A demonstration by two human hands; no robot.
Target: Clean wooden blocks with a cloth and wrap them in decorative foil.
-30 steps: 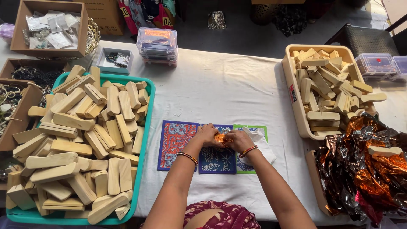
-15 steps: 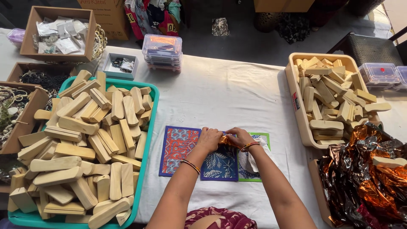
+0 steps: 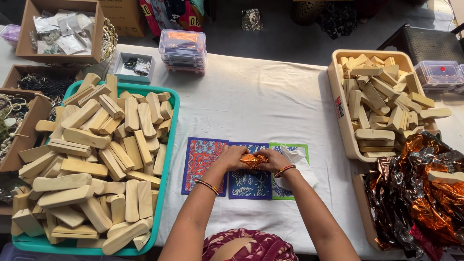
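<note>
A small block wrapped in shiny orange foil [image 3: 253, 160] lies between both my hands at the middle of the table. My left hand [image 3: 233, 157] presses on its left side and my right hand [image 3: 274, 159] holds its right end, fingers closed around the foil. Under them lie three patterned mats side by side: a red one [image 3: 199, 164], a blue one [image 3: 249, 184] and a green-edged one [image 3: 289, 148]. A white cloth [image 3: 302, 164] sits beside my right wrist.
A teal tray [image 3: 170, 125] piled with pale wooden blocks fills the left. A beige tray [image 3: 339, 111] of similar blocks stands right, with crumpled orange and silver foil [image 3: 415, 193] below it. Cardboard boxes [image 3: 29, 29] and stacked plastic cases [image 3: 182, 50] line the back.
Both hands stay on the foil-wrapped block over the mats, with only small finger shifts. The camera view has tilted slightly.
</note>
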